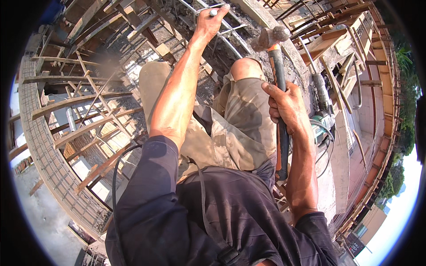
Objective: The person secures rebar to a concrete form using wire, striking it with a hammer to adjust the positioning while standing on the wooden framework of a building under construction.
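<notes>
My right hand (288, 104) is wrapped round the handle of a hammer (280, 71), black with orange. The worn, dusty hammer head (270, 39) points up, raised over the area by my right knee. Ahead, with its arm stretched out, my left hand (210, 24) is closed round a metal rod (213, 13), seen nearly end-on with a round pale top. The rod's lower end is hidden behind the hand. Below that hand run steel reinforcing bars (230, 33) in a rough trough between boards.
A green power tool (320, 126) with a dark cable lies right of my right forearm. Timber planks (326, 42) and loose sticks are at far right. On the left, wooden beams (84, 97) cross an opening beside a curved rebar-filled form (53, 164).
</notes>
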Demonstrator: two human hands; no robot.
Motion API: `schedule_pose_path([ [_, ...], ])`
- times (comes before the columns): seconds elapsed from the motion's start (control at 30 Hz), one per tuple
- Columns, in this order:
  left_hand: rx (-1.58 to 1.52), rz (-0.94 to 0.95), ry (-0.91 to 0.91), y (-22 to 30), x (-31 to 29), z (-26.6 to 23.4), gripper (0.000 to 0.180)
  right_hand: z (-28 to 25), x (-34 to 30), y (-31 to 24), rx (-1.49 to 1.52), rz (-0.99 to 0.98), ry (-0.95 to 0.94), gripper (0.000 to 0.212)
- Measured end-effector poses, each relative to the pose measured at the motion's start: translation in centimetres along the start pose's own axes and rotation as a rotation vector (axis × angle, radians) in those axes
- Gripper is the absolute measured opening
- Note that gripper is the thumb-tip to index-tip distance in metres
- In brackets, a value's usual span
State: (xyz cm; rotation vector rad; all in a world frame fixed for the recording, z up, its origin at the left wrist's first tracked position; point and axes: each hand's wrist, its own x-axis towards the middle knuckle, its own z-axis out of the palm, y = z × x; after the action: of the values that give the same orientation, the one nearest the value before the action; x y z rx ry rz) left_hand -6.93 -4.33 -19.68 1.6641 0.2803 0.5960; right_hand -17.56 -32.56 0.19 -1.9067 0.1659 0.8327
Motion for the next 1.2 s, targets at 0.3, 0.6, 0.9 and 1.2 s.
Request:
schedule_pose_path([
  [0.3,-0.061,-0.229,0.423,2.0,7.1,-0.7,0.04,-0.4,-0.4,9.8,-0.128,0.077,0.014,0.031],
  [0.6,-0.394,0.213,0.7,10.0,1.1,-6.8,0.051,0.0,0.0,9.8,-0.127,0.097,0.02,0.027],
  [0.9,-0.499,0.079,1.099,5.6,-4.5,-10.6,0.055,1.1,-0.2,8.2,-0.09,0.158,0.029,0.034],
  [1.2,-0.643,-0.008,0.982,-0.7,-3.9,-7.3,0.057,2.2,-0.2,7.6,-0.216,0.155,0.092,0.034],
])
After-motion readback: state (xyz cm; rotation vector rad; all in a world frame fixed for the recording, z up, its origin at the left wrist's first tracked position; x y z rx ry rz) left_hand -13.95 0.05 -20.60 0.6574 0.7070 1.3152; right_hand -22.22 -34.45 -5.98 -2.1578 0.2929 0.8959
